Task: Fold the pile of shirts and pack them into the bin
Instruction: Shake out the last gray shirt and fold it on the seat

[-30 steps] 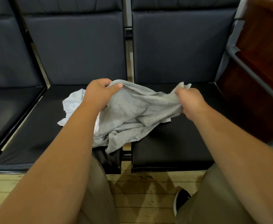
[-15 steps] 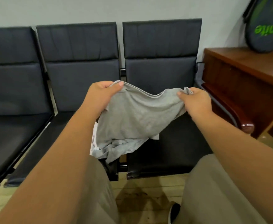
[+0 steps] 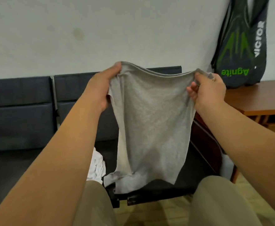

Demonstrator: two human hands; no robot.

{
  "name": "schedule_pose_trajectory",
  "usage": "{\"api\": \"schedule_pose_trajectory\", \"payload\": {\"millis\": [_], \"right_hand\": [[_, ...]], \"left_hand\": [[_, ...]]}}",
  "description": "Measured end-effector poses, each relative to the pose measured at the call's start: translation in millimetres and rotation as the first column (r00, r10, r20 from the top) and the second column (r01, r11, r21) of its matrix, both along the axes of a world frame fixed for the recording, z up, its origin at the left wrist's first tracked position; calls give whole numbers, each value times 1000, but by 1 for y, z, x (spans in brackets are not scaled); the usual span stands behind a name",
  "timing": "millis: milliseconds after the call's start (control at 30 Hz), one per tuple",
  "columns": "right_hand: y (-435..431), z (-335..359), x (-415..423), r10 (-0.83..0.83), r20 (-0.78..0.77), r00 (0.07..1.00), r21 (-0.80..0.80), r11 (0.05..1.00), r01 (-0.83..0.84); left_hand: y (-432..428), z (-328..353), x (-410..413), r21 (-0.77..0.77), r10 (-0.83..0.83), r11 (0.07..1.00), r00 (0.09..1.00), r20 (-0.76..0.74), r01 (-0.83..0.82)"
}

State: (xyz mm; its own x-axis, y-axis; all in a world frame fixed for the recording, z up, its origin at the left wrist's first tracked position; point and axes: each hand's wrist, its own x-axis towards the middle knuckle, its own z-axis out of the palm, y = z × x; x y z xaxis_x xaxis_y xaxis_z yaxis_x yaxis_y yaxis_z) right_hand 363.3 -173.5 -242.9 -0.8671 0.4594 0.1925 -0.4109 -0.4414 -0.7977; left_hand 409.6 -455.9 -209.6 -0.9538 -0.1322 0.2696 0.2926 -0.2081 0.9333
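Holding up for spreading: pinched in left hand [image 3: 104, 88] at 10 o'clock, grey shirt [image 3: 151, 121] hanging at centre over seat [image 3: 190, 180], gripped in right hand [image 3: 210, 90] at 2 o'clock; to follow, probably: laying flat, sleeves squared

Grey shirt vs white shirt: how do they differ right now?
Colour: the grey shirt is heather grey, the white shirt plain white. Pose: the grey shirt hangs spread out, gripped at its top edge by the left hand and right hand; the white shirt lies crumpled on the black seat. Both are unfolded.
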Motion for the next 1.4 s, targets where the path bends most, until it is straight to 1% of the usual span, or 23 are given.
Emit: {"api": "schedule_pose_trajectory", "payload": {"millis": [133,200,300,367,433,500,567,633,700,733,767,800,867,933,967,1067,1200,1233,1267,1300,1367,1400], "right_hand": [[20,35,9,-70,-65,995,48,996,73],[30,50,10,-107,-96,990,78,990,114],[41,67,12,-137,-144,980,116,981,154],[49,73,12,-146,-127,981,157,974,166],[56,75,14,-141,-86,986,225,962,157],[64,72,18,-159,-41,986,308,937,164],[72,62,23,-235,-10,972,462,861,213],[81,47,27,-299,12,954,597,767,233],[89,30,27,-331,55,942,657,723,215],[92,22,23,-341,82,936,669,715,202],[95,14,18,-352,110,930,678,710,189],[97,6,12,-354,145,924,679,714,167],[102,-11,-3,-341,221,914,652,748,122],[108,-30,-18,-318,282,905,577,810,105],[110,-41,-27,-313,292,904,560,822,104],[110,-67,-47,-288,324,901,519,851,85],[105,-95,-73,-282,411,867,439,895,83],[104,-101,-82,-276,435,857,391,915,96],[104,-106,-92,-259,460,850,324,940,111],[103,-112,-103,-216,482,849,222,968,119],[101,-124,-124,-97,487,868,-30,991,127],[98,-130,-133,-89,471,877,-68,988,137]], "left_hand": [[5,36,17,27,-35,999,999,-26,36],[5,48,23,1,-22,1000,998,-57,22],[3,59,26,-85,29,996,995,-95,-37],[0,60,26,-164,64,983,992,-111,-81],[-6,53,21,-269,137,947,979,-151,-174],[-13,42,16,-427,193,866,961,-196,-261],[-22,29,11,-644,200,705,954,-223,-298],[-32,15,4,-802,180,534,963,-201,-268],[-38,-2,-5,-905,157,369,974,-164,-212],[-40,-12,-11,-931,161,307,975,-154,-198],[-41,-23,-17,-938,173,287,974,-146,-192],[-42,-35,-25,-929,193,314,971,-139,-196],[-46,-62,-41,-872,256,437,960,-115,-221],[-48,-87,-57,-782,299,579,952,-58,-230],[-47,-98,-65,-730,305,644,952,-30,-229],[-41,-124,-86,-576,339,783,938,78,-235],[-33,-154,-116,-417,375,870,901,216,-263],[-32,-161,-123,-364,373,891,893,251,-271],[-30,-169,-131,-305,369,910,884,286,-281],[-27,-176,-138,-245,358,926,877,321,-288],[-20,-189,-152,-133,313,950,874,372,-283],[-16,-195,-160,-88,288,957,873,393,-276]]}}
